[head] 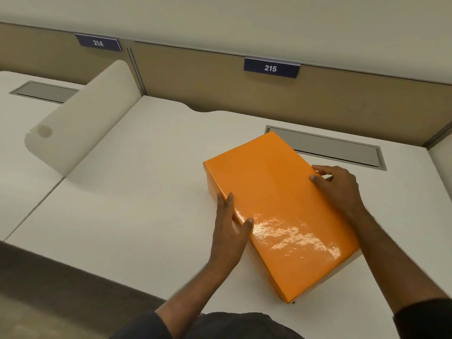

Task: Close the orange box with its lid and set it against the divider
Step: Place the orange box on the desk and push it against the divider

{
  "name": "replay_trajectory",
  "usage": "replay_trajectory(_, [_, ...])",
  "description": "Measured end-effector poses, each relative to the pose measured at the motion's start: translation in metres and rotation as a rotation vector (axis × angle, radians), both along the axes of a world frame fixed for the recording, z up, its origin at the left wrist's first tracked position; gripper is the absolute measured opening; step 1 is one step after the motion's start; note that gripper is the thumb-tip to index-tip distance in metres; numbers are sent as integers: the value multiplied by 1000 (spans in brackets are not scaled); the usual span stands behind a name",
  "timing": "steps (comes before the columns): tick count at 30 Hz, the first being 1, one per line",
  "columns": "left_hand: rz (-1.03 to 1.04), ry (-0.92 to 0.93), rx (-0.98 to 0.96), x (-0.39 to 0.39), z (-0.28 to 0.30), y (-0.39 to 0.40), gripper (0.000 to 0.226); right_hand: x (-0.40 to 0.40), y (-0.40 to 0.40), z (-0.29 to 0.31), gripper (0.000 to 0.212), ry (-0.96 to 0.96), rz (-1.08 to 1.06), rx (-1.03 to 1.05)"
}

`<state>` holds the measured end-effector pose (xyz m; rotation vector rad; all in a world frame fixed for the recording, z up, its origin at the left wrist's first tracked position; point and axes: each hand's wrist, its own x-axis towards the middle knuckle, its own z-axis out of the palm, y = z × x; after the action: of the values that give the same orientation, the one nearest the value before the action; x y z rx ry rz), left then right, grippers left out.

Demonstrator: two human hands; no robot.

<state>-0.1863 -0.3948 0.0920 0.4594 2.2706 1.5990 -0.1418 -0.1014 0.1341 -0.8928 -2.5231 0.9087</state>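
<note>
A glossy orange box (276, 206) lies on the white desk with its orange lid seated on top, turned at an angle. My left hand (230, 231) presses flat against its left long side, thumb on the lid. On the opposite side, my right hand (338, 189) grips the far right edge with fingers curled over it. The white rounded divider (83, 126) stands well to the left, apart from the box.
The white desk (137, 192) spreads between box and divider. A grey cable hatch (342, 148) lies just behind the box. The tan back panel (318, 99) carries number plates 214 and 215. Dark floor shows past the desk's front edge at lower left.
</note>
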Motion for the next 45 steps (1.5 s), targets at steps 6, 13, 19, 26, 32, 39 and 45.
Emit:
replay_trajectory(6, [-154, 485, -318, 18, -1, 12, 75, 10, 6, 0, 39, -93, 69, -47])
replay_trajectory(13, [-582, 765, -589, 50, 1, 51, 68, 47, -20, -10, 64, -230, 81, 217])
replay_trajectory(19, [-647, 788, -753, 68, 2, 76, 79, 77, -35, -35, 68, -374, 112, 376])
replay_trajectory(26, [-629, 811, -800, 76, -4, 81, 78, 83, -38, -47, 65, -313, 69, 370])
replay_trajectory(32, [-571, 801, -761, 74, 0, 81, 70, 84, -37, -48, 66, -314, 77, 354])
replay_trajectory(39, [-411, 910, -646, 18, 13, 129, 45, 86, -32, -46, 67, -294, 97, 356])
replay_trajectory(45, [-368, 698, -875, -53, 8, 179, 72, 86, -32, -46, 66, -301, 121, 341])
